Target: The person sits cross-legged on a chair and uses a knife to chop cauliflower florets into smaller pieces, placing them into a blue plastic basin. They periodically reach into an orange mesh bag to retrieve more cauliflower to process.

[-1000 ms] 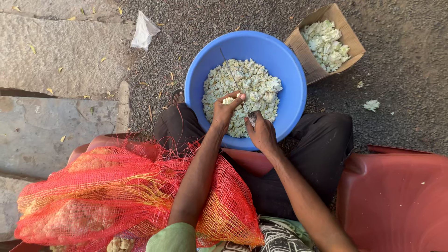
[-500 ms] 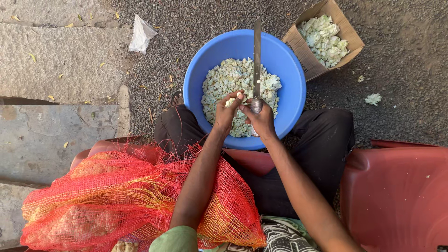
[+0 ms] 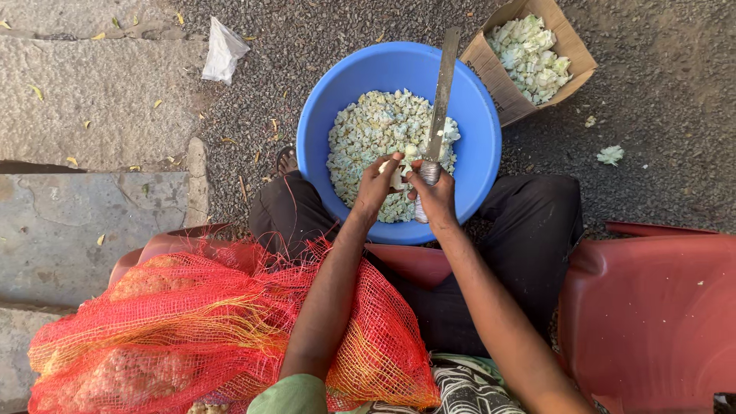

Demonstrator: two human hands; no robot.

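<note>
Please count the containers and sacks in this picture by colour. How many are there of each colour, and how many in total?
Blue: 1, the blue basin under both hands
Brown: 1, the cardboard box
Red: 1, the red mesh sack
Total: 3

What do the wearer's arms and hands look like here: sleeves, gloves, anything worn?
Both arms are bare from hand to upper arm, slim, with no gloves, watch or rings visible. The left hand and right hand are uncovered. A short light green sleeve shows at the left shoulder; the right shoulder is out of frame.
</note>
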